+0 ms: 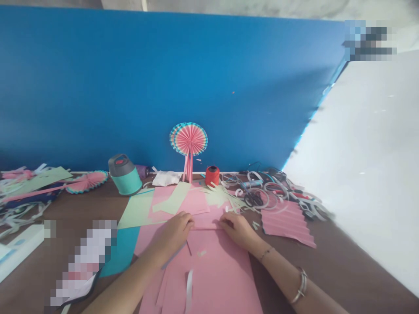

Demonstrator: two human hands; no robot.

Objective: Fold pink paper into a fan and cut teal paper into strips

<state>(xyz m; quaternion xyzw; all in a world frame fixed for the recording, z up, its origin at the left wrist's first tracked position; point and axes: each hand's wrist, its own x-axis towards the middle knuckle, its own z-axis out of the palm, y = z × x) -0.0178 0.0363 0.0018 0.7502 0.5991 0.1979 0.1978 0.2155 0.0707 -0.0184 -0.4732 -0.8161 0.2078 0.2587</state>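
Observation:
Both hands grip a narrow folded strip of pink paper [207, 227] that runs between them. My left hand [179, 226] pinches its left end, fingers curled. At the right end, my right hand [236, 226] has thumb and fingers closed on it. Beneath lie large pink paper sheets [222, 270], with a thin white paper strip [189, 290] on top. Behind the hands are a pale green paper piece [173, 198] and several cut scraps [225, 198]. A round pleated paper fan [189, 139] with pink handles leans against the blue panel.
A red thread spool [212, 175] and a teal-grey flask [125, 174] stand at the back. To the right lie black-handled scissors [255, 199], tangled white strips and a pleated pink sheet [288, 222]. Leftward are another fan [87, 181], paper scraps and a white box [22, 250]. A blue partition [131, 78] rises behind.

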